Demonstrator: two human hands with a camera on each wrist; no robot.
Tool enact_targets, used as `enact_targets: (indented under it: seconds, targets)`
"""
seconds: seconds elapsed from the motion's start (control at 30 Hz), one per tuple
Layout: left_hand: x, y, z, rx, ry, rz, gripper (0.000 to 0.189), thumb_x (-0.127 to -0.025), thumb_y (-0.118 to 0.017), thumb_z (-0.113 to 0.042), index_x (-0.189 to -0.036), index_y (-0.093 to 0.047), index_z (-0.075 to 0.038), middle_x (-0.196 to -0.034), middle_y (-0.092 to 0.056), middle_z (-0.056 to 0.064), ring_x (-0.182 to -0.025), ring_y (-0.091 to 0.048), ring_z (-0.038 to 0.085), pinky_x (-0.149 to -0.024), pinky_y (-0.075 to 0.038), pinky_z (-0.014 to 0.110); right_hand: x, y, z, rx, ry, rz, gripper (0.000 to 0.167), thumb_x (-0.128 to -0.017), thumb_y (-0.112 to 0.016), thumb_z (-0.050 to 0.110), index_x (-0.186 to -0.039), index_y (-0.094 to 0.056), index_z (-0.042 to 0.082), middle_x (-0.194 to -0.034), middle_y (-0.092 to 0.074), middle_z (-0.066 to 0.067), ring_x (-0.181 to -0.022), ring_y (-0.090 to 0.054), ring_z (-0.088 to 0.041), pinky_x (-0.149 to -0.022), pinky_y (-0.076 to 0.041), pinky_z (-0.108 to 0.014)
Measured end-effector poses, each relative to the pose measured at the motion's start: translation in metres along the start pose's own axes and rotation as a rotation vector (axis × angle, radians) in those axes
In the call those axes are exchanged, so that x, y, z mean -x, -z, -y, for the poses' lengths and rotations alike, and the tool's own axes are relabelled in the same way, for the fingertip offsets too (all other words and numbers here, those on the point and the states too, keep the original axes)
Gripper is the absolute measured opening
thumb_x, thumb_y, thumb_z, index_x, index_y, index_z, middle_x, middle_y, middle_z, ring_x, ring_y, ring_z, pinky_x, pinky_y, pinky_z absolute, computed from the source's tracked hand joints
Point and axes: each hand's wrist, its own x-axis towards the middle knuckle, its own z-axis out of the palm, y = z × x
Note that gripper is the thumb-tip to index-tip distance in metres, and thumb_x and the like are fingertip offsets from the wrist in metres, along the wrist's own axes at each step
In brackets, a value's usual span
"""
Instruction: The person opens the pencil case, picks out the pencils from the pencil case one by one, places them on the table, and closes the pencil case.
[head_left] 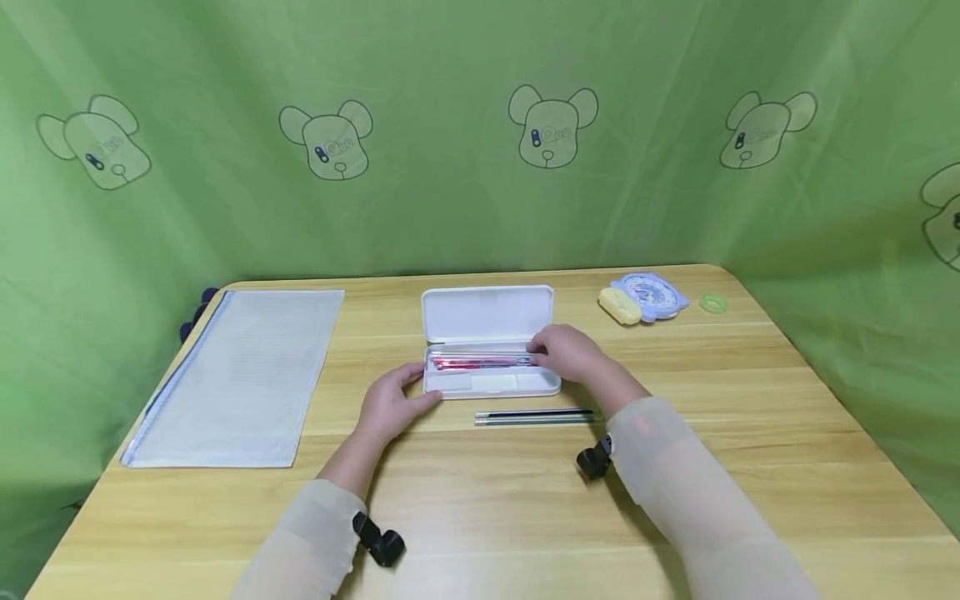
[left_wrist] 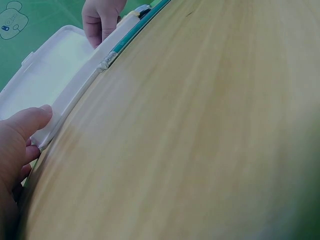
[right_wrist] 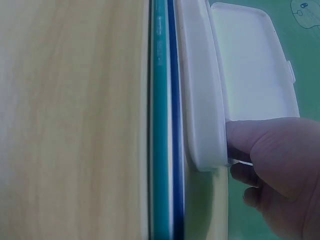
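Observation:
A white pencil case (head_left: 494, 394) lies open on the table, its lid (head_left: 487, 313) tipped back. Several slim pens or pencils, some red (head_left: 459, 363), fill its rear compartment. My left hand (head_left: 390, 406) grips the case's left end, the thumb on the front wall and the fingers round the corner. At the right end, my right hand (head_left: 567, 354) reaches into the case beside the ends of the pens; its fingertips are partly hidden, so what they pinch cannot be made out. In front of the case lie a dark pencil (head_left: 525, 413) and a teal pencil (right_wrist: 160, 120), side by side.
On the left lies a pale zip pouch (head_left: 232, 383). Toward the back right are a blue round-faced object (head_left: 651, 293), a small yellow block (head_left: 619, 306) against it and a green ring (head_left: 713, 303). A green curtain (head_left: 450, 225) hangs behind the table.

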Motion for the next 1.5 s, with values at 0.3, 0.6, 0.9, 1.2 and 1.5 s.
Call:
enact_targets:
  seconds: [0.3,0.6,0.9,1.2,1.5]
  targets:
    - [0.001,0.000,-0.002,0.008,0.004,0.002,0.060,-0.082,-0.078,-0.034,-0.134,-0.059,-0.009,-0.136,-0.062,0.008,-0.135,-0.050,0.030,-0.117,-0.037,0.045,0.004,-0.004,0.001,-0.016,0.005,-0.093,0.019,-0.094,-0.065,0.019,-0.107,-0.074,0.008,-0.109,-0.073,-0.012,-0.109,-0.065,-0.032,-0.103,-0.049,-0.049]
    - [0.002,0.001,-0.002,0.005,0.008,0.004,0.060,-0.082,-0.078,-0.034,-0.133,-0.059,-0.009,-0.137,-0.062,0.008,-0.136,-0.049,0.030,-0.117,-0.037,0.045,0.008,-0.008,-0.005,-0.026,0.029,-0.169,0.021,-0.095,-0.063,0.019,-0.110,-0.074,0.008,-0.110,-0.071,-0.013,-0.109,-0.063,-0.033,-0.104,-0.047,-0.050]
    - [0.002,0.001,-0.003,0.006,0.014,0.008,0.061,-0.083,-0.077,-0.034,-0.135,-0.058,-0.008,-0.138,-0.060,0.008,-0.137,-0.048,0.029,-0.118,-0.036,0.045,0.024,0.000,-0.007,-0.125,0.028,-0.232,0.021,-0.095,-0.064,0.020,-0.109,-0.074,0.009,-0.112,-0.071,-0.013,-0.110,-0.062,-0.033,-0.101,-0.049,-0.051]
    - [0.001,0.001,-0.001,-0.007,0.006,0.001,0.061,-0.083,-0.077,-0.034,-0.135,-0.058,-0.008,-0.139,-0.060,0.008,-0.137,-0.048,0.029,-0.118,-0.036,0.044,0.055,0.005,-0.012,-0.158,0.083,-0.308,0.016,-0.092,-0.068,0.017,-0.102,-0.076,0.009,-0.101,-0.074,-0.010,-0.100,-0.066,-0.030,-0.093,-0.053,-0.049]
    - [0.000,0.000,0.001,-0.006,-0.010,-0.002,0.062,-0.083,-0.077,-0.035,-0.135,-0.058,-0.008,-0.138,-0.061,0.008,-0.136,-0.049,0.030,-0.118,-0.036,0.045,0.094,-0.001,-0.024,-0.184,0.129,-0.318,0.009,-0.088,-0.071,0.013,-0.096,-0.077,0.012,-0.090,-0.074,-0.001,-0.088,-0.066,-0.021,-0.080,-0.055,-0.040]
